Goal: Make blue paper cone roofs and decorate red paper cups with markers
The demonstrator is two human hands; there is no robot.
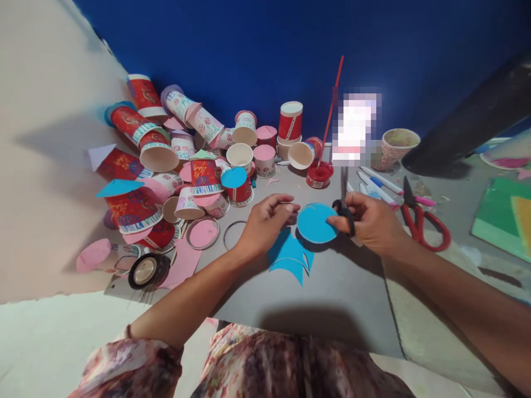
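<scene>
My right hand (369, 221) grips black-handled scissors (343, 204), blades pointing up and away. Its thumb also pins the right edge of a blue paper circle (316, 224), which is held above the grey board. At the circle's left edge is my left hand (269, 221), its fingers loosely bent and apart; whether a fingertip touches the paper I cannot tell. Below the circle lie blue paper offcuts (290, 257) with curved cut edges.
Decorated paper cups (133, 171), several with paper tops, pile up on the left. A tape roll (147, 270) and rings sit nearby. Behind my hands stand a red glue pot (319, 176) with a stick and a bright phone-like screen (352, 130). Pens (375, 185) and red-handled scissors (418, 221) lie right.
</scene>
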